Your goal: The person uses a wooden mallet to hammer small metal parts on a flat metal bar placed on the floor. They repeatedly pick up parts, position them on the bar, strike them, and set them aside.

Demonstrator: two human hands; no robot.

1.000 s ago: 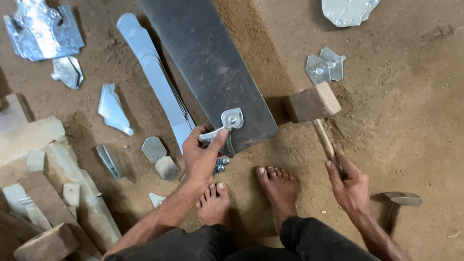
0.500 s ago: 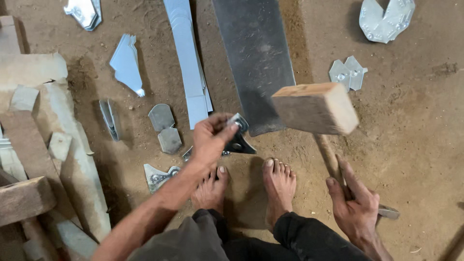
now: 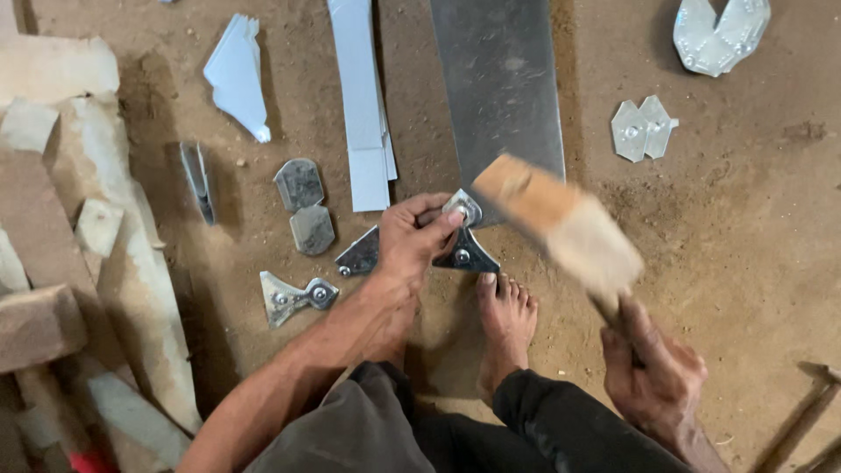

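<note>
My left hand (image 3: 412,236) pinches a small shiny metal fitting (image 3: 462,210) against the near end of a long dark metal sheet (image 3: 499,88) lying on the dirt floor. My right hand (image 3: 653,368) grips the handle of a wooden mallet (image 3: 561,223), whose blurred head hangs just right of the fitting, above the sheet's end. A dark triangular metal piece (image 3: 464,254) lies just below my left fingers. My bare foot (image 3: 506,320) rests below it.
A pale metal strip (image 3: 361,96) lies left of the sheet. Small cut metal pieces (image 3: 302,206) and a riveted bracket (image 3: 293,298) lie at left, more brackets (image 3: 644,127) at right. Stone or wood blocks (image 3: 53,219) line the left edge. A hammer (image 3: 810,412) lies at lower right.
The mallet was lifted off the ground, raised high, and now swings down toward the fitting. My left hand keeps holding the fitting at the sheet's end. The view has shifted closer.
</note>
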